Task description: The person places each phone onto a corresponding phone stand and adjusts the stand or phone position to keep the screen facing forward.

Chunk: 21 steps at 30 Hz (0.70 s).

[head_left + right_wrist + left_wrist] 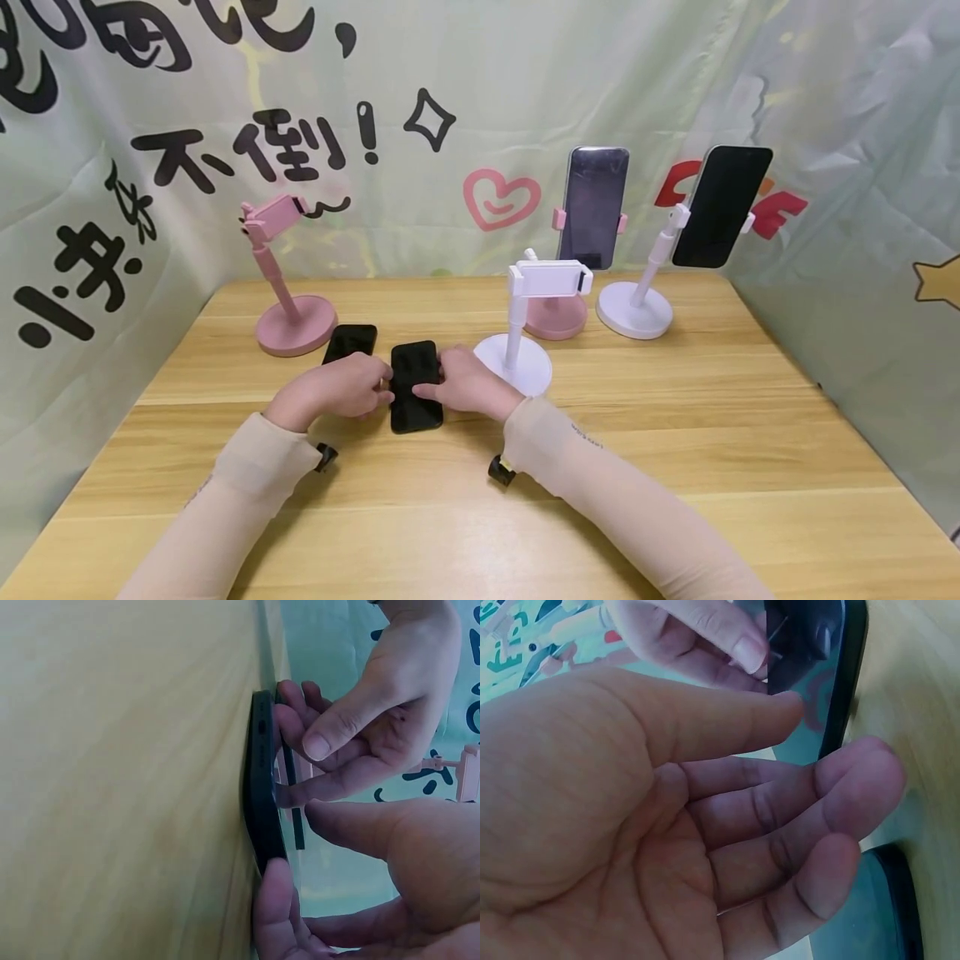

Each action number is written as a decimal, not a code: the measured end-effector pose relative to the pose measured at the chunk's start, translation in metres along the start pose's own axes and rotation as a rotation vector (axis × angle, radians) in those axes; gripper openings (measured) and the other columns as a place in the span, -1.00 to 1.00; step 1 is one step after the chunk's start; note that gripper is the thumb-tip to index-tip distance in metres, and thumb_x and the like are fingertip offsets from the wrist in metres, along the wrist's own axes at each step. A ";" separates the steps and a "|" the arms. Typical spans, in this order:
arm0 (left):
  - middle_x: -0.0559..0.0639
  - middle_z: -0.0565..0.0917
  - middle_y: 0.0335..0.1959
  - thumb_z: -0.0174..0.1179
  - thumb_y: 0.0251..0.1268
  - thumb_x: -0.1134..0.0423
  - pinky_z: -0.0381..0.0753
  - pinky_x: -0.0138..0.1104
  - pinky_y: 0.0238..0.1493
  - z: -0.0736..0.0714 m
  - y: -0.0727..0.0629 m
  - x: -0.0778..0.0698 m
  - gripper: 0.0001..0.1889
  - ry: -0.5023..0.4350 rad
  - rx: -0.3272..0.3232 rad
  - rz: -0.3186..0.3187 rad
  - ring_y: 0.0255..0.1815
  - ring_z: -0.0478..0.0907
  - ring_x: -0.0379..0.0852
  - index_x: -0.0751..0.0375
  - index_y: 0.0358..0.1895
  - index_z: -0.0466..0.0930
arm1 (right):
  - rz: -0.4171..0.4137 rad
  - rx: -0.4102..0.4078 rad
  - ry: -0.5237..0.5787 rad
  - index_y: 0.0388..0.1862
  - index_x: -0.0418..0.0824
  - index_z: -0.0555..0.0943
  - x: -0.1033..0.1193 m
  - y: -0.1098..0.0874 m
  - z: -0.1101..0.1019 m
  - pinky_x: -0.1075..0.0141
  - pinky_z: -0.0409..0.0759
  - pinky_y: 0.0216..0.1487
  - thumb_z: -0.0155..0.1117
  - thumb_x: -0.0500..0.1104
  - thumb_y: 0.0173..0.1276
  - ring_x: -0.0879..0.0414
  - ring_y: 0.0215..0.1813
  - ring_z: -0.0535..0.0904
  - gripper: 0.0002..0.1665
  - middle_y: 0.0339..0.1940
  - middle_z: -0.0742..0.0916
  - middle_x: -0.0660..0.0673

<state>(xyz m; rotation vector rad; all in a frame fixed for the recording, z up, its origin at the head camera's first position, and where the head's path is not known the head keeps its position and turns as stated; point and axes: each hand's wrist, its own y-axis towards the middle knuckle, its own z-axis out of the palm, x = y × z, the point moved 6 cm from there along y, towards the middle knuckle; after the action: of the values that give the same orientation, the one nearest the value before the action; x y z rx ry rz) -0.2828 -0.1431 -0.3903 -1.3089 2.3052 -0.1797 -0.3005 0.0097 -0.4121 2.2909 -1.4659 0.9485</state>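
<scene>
A black phone (416, 408) lies screen up on the wooden table between both hands. At its left edge, my left hand (341, 387) has its fingertips close to the side; the left wrist view shows the fingers loosely bent, thumb apart, holding nothing. On the other side, my right hand (476, 383) has its fingers at the phone's right edge, and its thumb reaches over the screen. In the right wrist view a gap shows between that thumb (330, 825) and the screen. A second black phone (352, 339) lies behind the left hand, which partly covers it.
A pink phone stand (296, 327) rises at the back left. Near the right hand is a white stand (517, 358) with a bare clamp. Behind it, a pink stand (558, 321) and another white stand (636, 312) each hold a phone. Printed cloth hangs around the table.
</scene>
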 end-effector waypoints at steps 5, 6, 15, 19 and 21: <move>-0.09 0.59 -0.68 0.23 0.61 0.26 0.54 -0.35 -0.22 0.000 -0.001 0.002 -0.88 0.002 0.012 -0.004 -0.58 0.48 -0.24 0.24 -0.15 0.66 | 0.045 0.005 -0.004 0.16 -0.30 0.65 0.001 -0.001 0.003 0.15 0.62 0.14 0.42 0.12 0.52 -0.02 0.07 0.56 -0.46 0.11 0.69 -0.26; -0.09 0.59 -0.68 0.23 0.62 0.26 0.54 -0.35 -0.23 -0.001 -0.001 0.003 -0.87 0.000 0.013 -0.006 -0.58 0.48 -0.24 0.23 -0.16 0.66 | 0.053 0.007 0.001 0.20 -0.30 0.64 0.001 -0.001 0.004 0.13 0.60 0.19 0.41 0.12 0.53 -0.03 0.11 0.53 -0.44 0.16 0.66 -0.27; -0.09 0.57 -0.67 0.23 0.63 0.22 0.52 -0.36 -0.27 -0.001 -0.002 0.004 -0.84 -0.017 0.020 -0.015 -0.58 0.47 -0.22 0.21 -0.19 0.66 | 0.038 -0.006 0.039 0.26 -0.35 0.63 0.002 0.000 0.003 0.07 0.57 0.35 0.40 0.08 0.55 -0.07 0.27 0.51 -0.42 0.25 0.64 -0.27; -0.07 0.62 -0.65 0.24 0.62 0.22 0.52 -0.37 -0.27 -0.001 -0.002 0.004 -0.84 -0.029 0.018 -0.010 -0.57 0.49 -0.24 0.25 -0.11 0.68 | -0.009 -0.021 0.093 0.14 -0.39 0.67 0.006 0.001 0.003 0.02 0.47 0.53 0.39 0.01 0.55 -0.10 0.45 0.49 -0.52 0.42 0.60 -0.30; -0.06 0.64 -0.64 0.24 0.62 0.22 0.52 -0.37 -0.27 -0.001 -0.002 0.005 -0.84 -0.036 0.020 -0.008 -0.57 0.50 -0.25 0.27 -0.07 0.69 | -0.019 -0.034 0.115 0.22 -0.41 0.59 0.007 0.002 0.003 0.02 0.49 0.52 0.39 0.00 0.55 -0.11 0.44 0.53 -0.47 0.44 0.58 -0.30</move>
<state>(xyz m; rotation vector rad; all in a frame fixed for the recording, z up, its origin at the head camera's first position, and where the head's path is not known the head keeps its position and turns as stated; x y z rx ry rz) -0.2833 -0.1483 -0.3903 -1.3004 2.2626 -0.1799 -0.2993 0.0017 -0.4099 2.1836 -1.3996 1.0237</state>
